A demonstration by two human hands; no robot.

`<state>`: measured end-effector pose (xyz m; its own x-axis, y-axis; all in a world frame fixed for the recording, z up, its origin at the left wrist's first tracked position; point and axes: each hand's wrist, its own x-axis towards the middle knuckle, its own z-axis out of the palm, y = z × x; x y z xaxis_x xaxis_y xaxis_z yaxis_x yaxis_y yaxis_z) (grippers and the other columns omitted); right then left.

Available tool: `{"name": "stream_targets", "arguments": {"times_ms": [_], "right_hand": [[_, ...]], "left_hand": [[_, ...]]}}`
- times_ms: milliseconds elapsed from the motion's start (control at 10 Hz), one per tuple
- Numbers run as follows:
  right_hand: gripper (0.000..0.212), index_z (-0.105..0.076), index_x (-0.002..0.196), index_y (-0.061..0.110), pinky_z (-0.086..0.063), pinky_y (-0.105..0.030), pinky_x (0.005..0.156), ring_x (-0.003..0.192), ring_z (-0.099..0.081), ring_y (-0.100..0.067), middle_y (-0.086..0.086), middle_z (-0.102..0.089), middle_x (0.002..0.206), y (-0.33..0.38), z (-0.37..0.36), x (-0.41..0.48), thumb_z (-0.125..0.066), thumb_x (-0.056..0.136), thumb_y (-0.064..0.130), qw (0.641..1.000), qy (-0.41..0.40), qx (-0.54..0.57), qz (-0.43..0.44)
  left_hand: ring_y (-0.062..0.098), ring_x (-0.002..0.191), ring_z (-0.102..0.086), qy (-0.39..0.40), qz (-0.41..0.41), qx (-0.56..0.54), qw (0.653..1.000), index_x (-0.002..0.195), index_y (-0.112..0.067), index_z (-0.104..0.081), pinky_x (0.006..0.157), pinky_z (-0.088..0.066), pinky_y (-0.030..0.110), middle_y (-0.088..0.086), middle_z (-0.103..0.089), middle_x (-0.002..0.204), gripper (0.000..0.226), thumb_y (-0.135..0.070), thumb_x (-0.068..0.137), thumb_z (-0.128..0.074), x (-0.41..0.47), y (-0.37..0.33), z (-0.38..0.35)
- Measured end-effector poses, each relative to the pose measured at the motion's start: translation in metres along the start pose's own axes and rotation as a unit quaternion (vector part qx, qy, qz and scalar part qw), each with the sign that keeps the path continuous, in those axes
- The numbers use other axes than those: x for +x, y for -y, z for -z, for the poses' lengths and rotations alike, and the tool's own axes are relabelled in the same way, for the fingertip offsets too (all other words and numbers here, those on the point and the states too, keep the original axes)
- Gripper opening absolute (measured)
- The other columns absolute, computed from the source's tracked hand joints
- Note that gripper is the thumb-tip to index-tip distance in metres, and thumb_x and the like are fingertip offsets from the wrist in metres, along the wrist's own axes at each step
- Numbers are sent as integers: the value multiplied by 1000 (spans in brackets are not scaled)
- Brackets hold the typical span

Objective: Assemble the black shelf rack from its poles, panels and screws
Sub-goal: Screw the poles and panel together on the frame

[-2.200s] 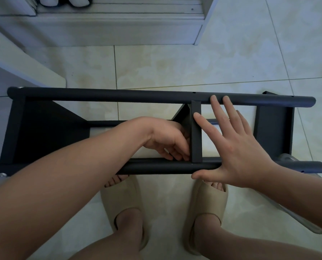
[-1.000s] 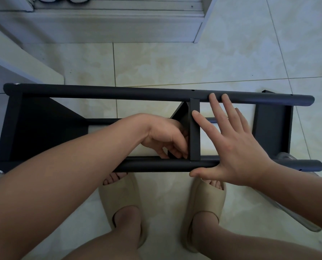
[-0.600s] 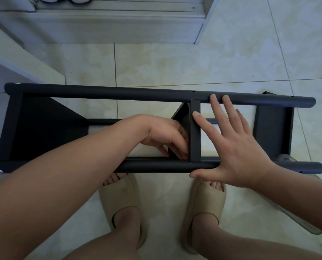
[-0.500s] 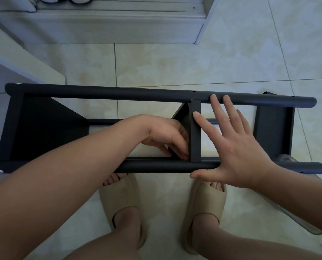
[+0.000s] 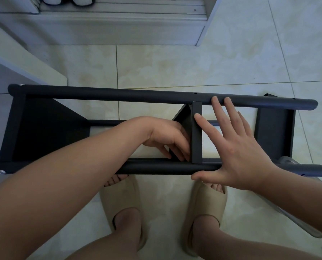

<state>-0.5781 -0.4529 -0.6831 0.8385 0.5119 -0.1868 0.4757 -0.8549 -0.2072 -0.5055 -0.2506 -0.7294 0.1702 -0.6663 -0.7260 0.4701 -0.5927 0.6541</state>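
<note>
Hands have barely shifted over the last couple of seconds. The right hand stays spread flat with straight fingers, thumb along the near pole, two fingertips on the far pole, and index finger against the middle panel. The left hand remains tucked just left of that panel, fingers pointing into its corner with the near pole; whether they pinch a screw cannot be told. The black shelf rack lies sideways across mid-frame on the tiled floor. This joint probably still needs fastening.
</note>
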Motion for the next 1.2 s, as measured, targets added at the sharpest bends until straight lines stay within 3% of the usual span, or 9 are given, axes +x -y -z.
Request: {"name": "stream_targets", "arguments": {"times_ms": [200, 500, 700, 800, 900, 1100, 1200], "right_hand": [[116, -17, 162, 24, -21, -69, 118, 155, 5, -43, -18, 0, 169, 0, 0, 0, -39, 73, 95, 1000, 1, -1, -1], [116, -16, 162, 24, -20, -68, 118, 155, 5, -43, -19, -1, 169, 0, 1, 0, -40, 72, 95, 1000, 0, -2, 0], [117, -19, 162, 23, -21, -70, 117, 155, 4, -44, -19, -2, 169, 1, 1, 0, -42, 72, 94, 1000, 0, 0, -2], [117, -18, 162, 23, -21, -70, 117, 155, 4, -44, -19, -1, 169, 1, 1, 0, -41, 72, 94, 1000, 1, -1, -2], [117, -19, 162, 23, -22, -70, 117, 155, 4, -44, -19, -2, 169, 1, 1, 0, -40, 72, 95, 1000, 1, -2, -3], [117, -18, 162, 23, -22, -70, 117, 155, 3, -45, -20, -3, 169, 0, 0, 1, -41, 72, 94, 1000, -2, -5, -1], [117, -19, 161, 22, -23, -70, 116, 155, 3, -45, -21, -3, 169, 1, 0, 0, -42, 72, 94, 1000, -6, 0, 0]], "left_hand": [[16, 96, -72, 13, -8, -8, 1000, 100, -12, -74, 104, -51, 40, 8, -76, 102, 15, -4, 91, -66, 2, 0, 0], [24, 113, -67, -8, -8, 5, 1000, 123, 2, -64, 112, -43, 49, 15, -71, 118, 33, -3, 90, -67, -1, 0, 2], [14, 101, -72, 1, -7, 5, 1000, 96, -20, -76, 104, -47, 41, 1, -77, 101, 12, -14, 90, -68, -2, 0, 2], [12, 97, -72, -3, -16, 5, 1000, 93, -18, -76, 107, -46, 43, 4, -77, 102, 12, -10, 90, -68, -1, 1, 1], [14, 100, -71, -5, -20, 6, 1000, 103, -12, -74, 109, -45, 44, 10, -75, 108, 15, -7, 89, -69, 1, 2, 0], [13, 102, -68, -9, -16, 10, 1000, 116, -3, -69, 108, -45, 42, 5, -74, 107, 27, -6, 89, -68, 1, 2, 2], [11, 101, -70, 3, -15, 4, 1000, 98, -18, -76, 105, -45, 42, 1, -75, 104, 16, -9, 89, -68, -1, 1, 2]]}}
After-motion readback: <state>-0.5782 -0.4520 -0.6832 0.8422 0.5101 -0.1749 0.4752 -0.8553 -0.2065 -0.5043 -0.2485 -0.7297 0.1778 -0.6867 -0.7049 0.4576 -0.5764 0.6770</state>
